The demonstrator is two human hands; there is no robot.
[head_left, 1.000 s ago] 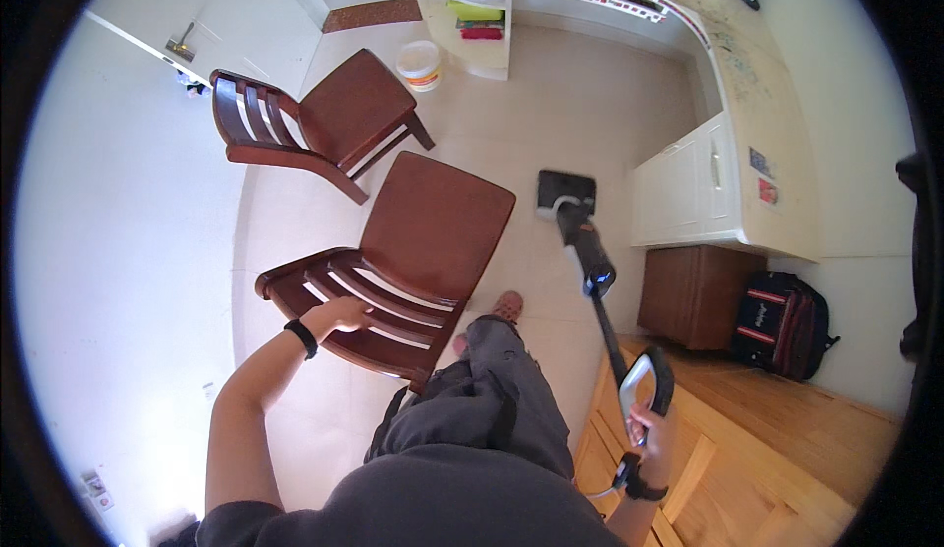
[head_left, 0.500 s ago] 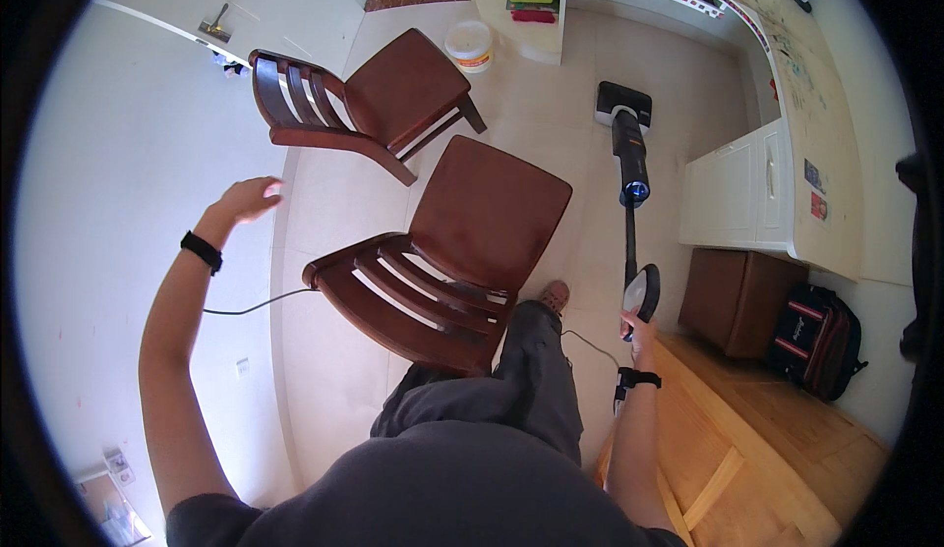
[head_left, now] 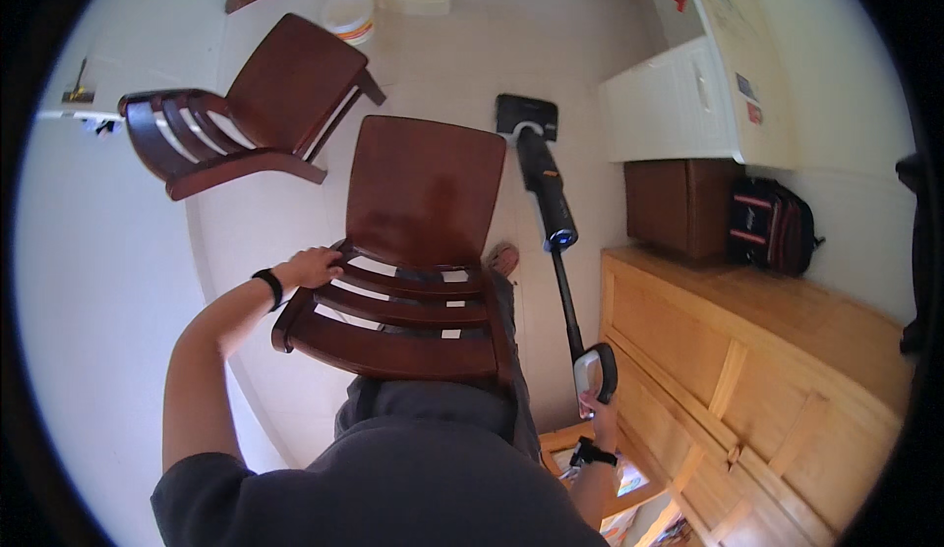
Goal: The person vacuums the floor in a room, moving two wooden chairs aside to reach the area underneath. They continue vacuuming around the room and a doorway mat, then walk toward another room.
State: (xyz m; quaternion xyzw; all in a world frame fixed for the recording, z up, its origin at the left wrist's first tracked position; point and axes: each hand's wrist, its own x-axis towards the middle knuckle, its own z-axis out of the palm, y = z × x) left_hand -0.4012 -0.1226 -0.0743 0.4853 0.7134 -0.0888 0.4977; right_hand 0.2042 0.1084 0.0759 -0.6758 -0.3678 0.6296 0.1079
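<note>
Two brown wooden chairs stand here: near chair [head_left: 425, 193], centre; far chair [head_left: 295, 80], left. To their right slants a black floor cleaner [head_left: 544, 178], looped handle [head_left: 608, 368] nearest. The right hand [head_left: 599, 416] closes its fingers round that handle; the left hand [head_left: 310, 268], fingers loosely bent, touches the near chair's backrest [head_left: 403, 350]; whether gripping, I cannot tell.

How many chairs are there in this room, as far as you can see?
2. The near chair has the left hand on its back; the far chair stands beyond it, to the left. Any outside the view would be hidden.
</note>
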